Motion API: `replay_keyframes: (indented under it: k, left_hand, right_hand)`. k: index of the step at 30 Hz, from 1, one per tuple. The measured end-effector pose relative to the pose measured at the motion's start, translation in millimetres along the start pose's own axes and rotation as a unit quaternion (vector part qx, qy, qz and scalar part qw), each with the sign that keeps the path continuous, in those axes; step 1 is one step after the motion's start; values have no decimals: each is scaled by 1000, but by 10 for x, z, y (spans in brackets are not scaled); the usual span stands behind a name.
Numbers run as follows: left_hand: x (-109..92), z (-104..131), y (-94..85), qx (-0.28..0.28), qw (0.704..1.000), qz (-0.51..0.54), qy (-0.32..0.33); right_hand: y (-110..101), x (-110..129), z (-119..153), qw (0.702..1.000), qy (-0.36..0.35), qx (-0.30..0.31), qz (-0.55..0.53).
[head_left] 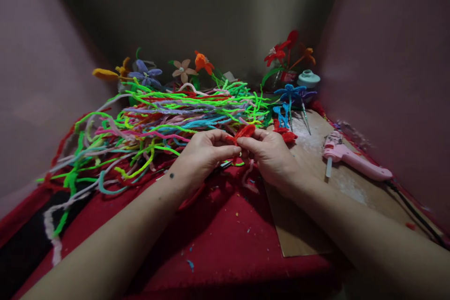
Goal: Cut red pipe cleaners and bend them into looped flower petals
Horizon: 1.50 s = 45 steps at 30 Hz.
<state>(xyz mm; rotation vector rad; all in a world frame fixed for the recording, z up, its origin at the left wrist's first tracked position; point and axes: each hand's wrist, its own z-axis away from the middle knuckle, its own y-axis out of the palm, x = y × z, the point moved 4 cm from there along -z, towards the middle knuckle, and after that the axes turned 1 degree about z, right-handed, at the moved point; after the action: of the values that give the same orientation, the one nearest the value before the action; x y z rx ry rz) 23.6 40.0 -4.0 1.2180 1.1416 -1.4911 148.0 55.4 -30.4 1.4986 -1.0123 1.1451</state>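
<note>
Both hands meet over the middle of the red cloth, pinching one red pipe cleaner piece (246, 131) bent into a petal-like loop. My left hand (211, 149) is closed, its thumb and fingertips on the left end of the piece. My right hand (269, 150) is closed too, thumb and forefinger against the loop's lower right side. Fingers hide part of the piece. Just behind the right hand lie more red pipe cleaner shapes (288, 137). A pale pink pipe cleaner (249, 179) hangs or lies below the fingers; I cannot tell which.
A large heap of coloured pipe cleaners (183, 108) spreads across the back and left. Finished fuzzy flowers, including an orange one (203, 62) and a blue one (290, 92), stand behind. On the right, a pink glue gun (355, 159) with a cord rests on cardboard (302, 229).
</note>
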Motion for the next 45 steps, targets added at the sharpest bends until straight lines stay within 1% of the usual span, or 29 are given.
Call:
replay_keyframes:
  k: [6, 12, 14, 16, 17, 18, 19, 20, 21, 22, 23, 24, 25, 26, 27, 28, 29, 30, 31, 32, 33, 35, 37, 40, 42, 44, 45]
  left_hand:
    - [-29, 22, 24, -38, 997, -34, 61]
    - [-14, 25, 7, -65, 991, -76, 94]
    - [-8, 26, -1, -75, 984, -104, 124]
    - [-20, 43, -7, -95, 963, -174, 185]
    - [-37, 61, 0, -104, 941, -228, 228]
    - [-57, 86, 20, -109, 908, -294, 277]
    - [-75, 116, 53, -110, 864, -368, 326]
    - [-88, 149, 94, -108, 810, -439, 372]
    - [-94, 179, 136, -104, 756, -500, 410]
    - [-95, 201, 170, -99, 711, -544, 434]
    - [-99, 213, 189, -95, 686, -566, 446]
    - [-110, 215, 188, -95, 690, -561, 447]
    - [-127, 202, 164, -94, 724, -528, 434]
    - [-141, 172, 119, -92, 783, -466, 402]
    - [-140, 127, 61, -84, 853, -380, 348]
    - [-118, 74, 3, -70, 918, -276, 276]
    - [-76, 23, -39, -45, 966, -167, 193]
    - [-26, -17, -58, -12, 992, -65, 110]
    - [14, -42, -63, 19, 999, 14, 45]
    - [44, -58, -62, 47, 996, 73, -2]
    - [67, -68, -58, 71, 991, 111, -32]
    - [99, -79, -54, 101, 982, 145, -59]
    - [120, -81, -51, 117, 979, 151, -64]
    - [121, -74, -45, 133, 979, 138, -65]
    - [97, -63, -46, 132, 984, 101, -62]
    - [55, -46, -57, 105, 994, 6, -41]
    - [22, -33, -59, 83, 994, -67, -12]
  right_hand:
    - [-7, 5, 3, 1000, -8, -2, 10]
    - [3, -18, 8, 1000, 0, 6, 0]
    - [10, -28, 6, 1000, 8, 5, -11]
    - [14, -35, 7, 1000, 12, -1, -20]
    - [18, -39, 9, 1000, 16, -3, -25]
    - [22, -45, 12, 999, 22, -3, -33]
    - [28, -51, 15, 999, 27, -2, -47]
    - [34, -57, 17, 997, 34, 1, -63]
    - [41, -64, 17, 996, 42, 5, -81]
    - [45, -68, 15, 994, 47, 7, -99]
    - [45, -70, 11, 992, 48, 7, -113]
    - [43, -71, 6, 992, 50, 6, -120]
    - [37, -70, 0, 991, 50, 2, -123]
    - [31, -65, -6, 991, 47, 0, -124]
    - [26, -55, -10, 992, 40, 0, -123]
    - [26, -42, -11, 992, 33, 5, -119]
    - [29, -29, -8, 993, 24, 14, -113]
    - [33, -13, -2, 994, 14, 23, -105]
    - [39, 3, 8, 995, 4, 31, -95]
    - [46, 18, 19, 996, -5, 39, -85]
    - [53, 31, 32, 996, -12, 45, -76]
    - [66, 59, 55, 997, -27, 54, -58]
    - [72, 82, 71, 997, -35, 55, -36]
    - [71, 112, 82, 998, -46, 43, 4]
    - [68, 129, 89, 997, -52, 30, 39]
    - [63, 141, 100, 995, -55, 10, 77]
    - [60, 140, 106, 995, -53, 1, 88]
